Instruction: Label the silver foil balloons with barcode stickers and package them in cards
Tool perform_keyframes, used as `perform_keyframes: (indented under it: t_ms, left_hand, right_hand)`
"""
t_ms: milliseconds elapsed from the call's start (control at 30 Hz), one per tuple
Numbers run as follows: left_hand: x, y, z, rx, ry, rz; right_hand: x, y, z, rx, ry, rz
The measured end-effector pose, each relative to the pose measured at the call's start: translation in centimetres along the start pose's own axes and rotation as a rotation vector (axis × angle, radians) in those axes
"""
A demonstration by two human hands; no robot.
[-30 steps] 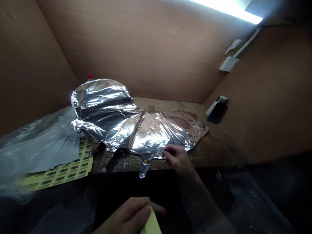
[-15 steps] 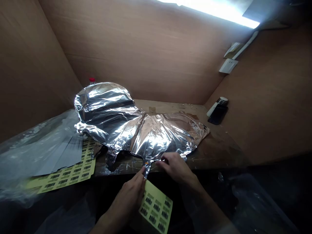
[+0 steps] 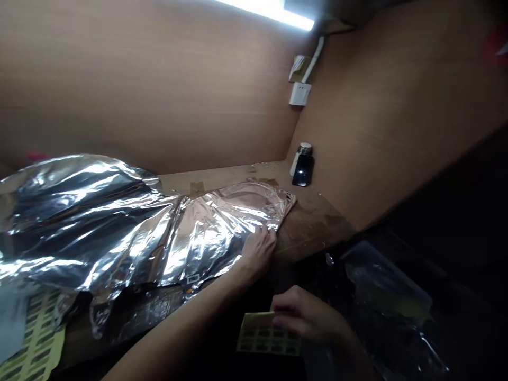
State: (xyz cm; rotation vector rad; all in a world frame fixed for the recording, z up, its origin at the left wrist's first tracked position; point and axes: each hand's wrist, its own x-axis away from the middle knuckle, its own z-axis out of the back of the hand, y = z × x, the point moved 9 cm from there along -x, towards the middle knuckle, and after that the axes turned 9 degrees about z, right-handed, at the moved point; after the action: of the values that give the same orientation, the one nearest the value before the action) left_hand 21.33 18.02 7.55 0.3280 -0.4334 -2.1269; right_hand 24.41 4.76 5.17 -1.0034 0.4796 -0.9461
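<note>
Room: brown board walls close in like a booth, with a bright light strip (image 3: 262, 9) up top and a white wall socket (image 3: 299, 94) on the right wall.

Surface: worn wooden surface (image 3: 313, 227), pretty scuffed and stained.

Bag: clear plastic bag (image 3: 381, 280) sits in the dark area at lower right, off the surface.

Balloon: big silver foil balloon (image 3: 119, 222) lies crinkled and mostly flat across the surface, running out of view on the left.

Handling: I'd guess it's really light, floppy and slippery, and easy to crease. Safest hold looks like the flat edge near the small white tag (image 3: 193, 278), not the puffier part.

Left grip: left grip (image 3: 257, 253) is pressed down on the foil near its edge, fingers together. Can't tell if it's pinching a fold.

Right grip: right grip (image 3: 305, 315) is off the surface, fingers closed on a yellow barcode sheet (image 3: 257, 338).

Small stuff: another yellow barcode sheet (image 3: 37, 338) pokes out at lower left. Small metal-capped bottle (image 3: 305, 149) and what looks like a dark phone (image 3: 301, 174) sit by the wall.
</note>
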Motion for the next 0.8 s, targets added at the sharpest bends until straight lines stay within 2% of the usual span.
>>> perform_keyframes:
  t_ms: [67,133,267,333,400,500,600,667,800]
  left_hand:
    - [-1.8,0.7,-1.0,0.035,-0.038,0.022]
    - [-2.9,-0.3,-0.7,0.101,-0.060,0.038]
    - [-4.8,-5.8,1.6,0.317,-0.084,0.127]
    - [-5.4,-8.3,2.2,0.446,-0.106,0.186]
    - [-5.6,-9.5,2.5,0.566,-0.117,0.212]
    - [-5.0,-9.3,2.8,0.708,-0.135,0.203]
    - [-4.1,-8.5,2.8,0.809,-0.229,0.176]
    - [-3.5,-8.5,3.0,0.854,-0.271,0.168]
    - [-3.2,-9.5,3.8,0.894,-0.187,0.187]
  right_hand:
    - [0.4,0.2,0.9,-0.017,0.046,0.003]
    - [1.0,0.9,1.9,-0.052,0.100,-0.004]
    - [1.7,2.1,4.7,-0.097,0.227,0.023]
    - [0.8,1.5,6.4,-0.128,0.295,0.126]
    - [-1.0,0.5,8.3,-0.171,0.352,0.253]
    - [-4.6,-0.7,10.3,-0.145,0.375,0.375]
    - [-7.7,-1.2,11.1,-0.005,0.378,0.438]
    - [-8.7,-1.5,11.1,0.055,0.384,0.458]
    - [-9.4,-2.6,9.7,0.098,0.318,0.504]
